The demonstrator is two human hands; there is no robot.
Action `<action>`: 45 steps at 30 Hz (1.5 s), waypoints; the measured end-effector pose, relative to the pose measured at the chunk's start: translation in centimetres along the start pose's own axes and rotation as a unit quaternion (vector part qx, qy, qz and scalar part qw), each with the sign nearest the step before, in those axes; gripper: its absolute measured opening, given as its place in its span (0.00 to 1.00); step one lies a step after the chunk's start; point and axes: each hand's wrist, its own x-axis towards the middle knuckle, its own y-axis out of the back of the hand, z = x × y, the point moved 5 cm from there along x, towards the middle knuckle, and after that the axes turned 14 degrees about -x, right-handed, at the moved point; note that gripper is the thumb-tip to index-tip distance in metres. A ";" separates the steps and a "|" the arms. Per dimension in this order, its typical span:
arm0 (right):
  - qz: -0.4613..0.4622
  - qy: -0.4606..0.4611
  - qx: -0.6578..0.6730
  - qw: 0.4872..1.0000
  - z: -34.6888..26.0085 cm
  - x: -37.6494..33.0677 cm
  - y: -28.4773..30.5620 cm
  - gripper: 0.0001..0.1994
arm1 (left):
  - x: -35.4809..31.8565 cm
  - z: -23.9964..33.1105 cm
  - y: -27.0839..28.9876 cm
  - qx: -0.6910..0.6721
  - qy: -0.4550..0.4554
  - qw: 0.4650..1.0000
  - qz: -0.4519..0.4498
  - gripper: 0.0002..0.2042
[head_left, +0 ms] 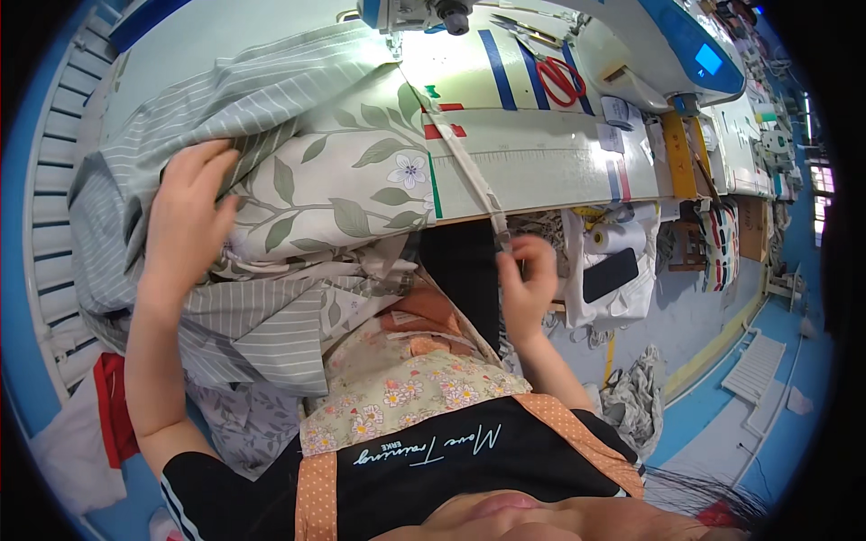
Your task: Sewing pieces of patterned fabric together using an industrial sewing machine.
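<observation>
A large fabric piece, grey-green with white stripes (271,86) on one side and pale with leaves and flowers (307,185) on the other, spreads over the table's left half and hangs down over my lap. My left hand (188,194) lies on its folds, fingers apart and thumb out. From the lit needle area of the sewing machine (394,45), a narrow pale strip (465,167) runs towards me across the table edge. Its near end is pinched between the thumb and fingers of my right hand (528,275). The fabric's far corner reaches the needle area.
Red-handled scissors (559,81) lie on the table (550,140) right of the needle, near thread snips (528,32). Below the table edge at right, a black phone (611,275) and a white thread spool (618,238) rest on white material. White railings (54,207) stand at left.
</observation>
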 end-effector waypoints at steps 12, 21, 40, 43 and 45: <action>-0.368 0.051 0.173 0.912 -5.6 3.0 0.2 0.10 | 0.4 15.3 -19.9 -0.067 -0.042 0.959 -0.271 0.09; -0.311 0.324 0.132 0.883 -9.3 3.8 -1.0 0.16 | -3.9 15.2 -22.4 -0.095 -0.156 0.930 -0.319 0.09; -0.101 0.423 0.029 0.900 -10.0 0.1 -2.5 0.13 | -6.2 19.5 -16.7 -0.219 -0.229 0.907 -0.277 0.07; -0.128 0.399 0.010 0.908 -9.6 0.0 -2.8 0.13 | -6.2 19.5 -16.3 -0.232 -0.235 0.914 -0.236 0.06; -0.128 0.395 0.011 0.909 -9.5 -0.2 -2.8 0.13 | -6.2 19.7 -15.6 -0.229 -0.246 0.916 -0.218 0.07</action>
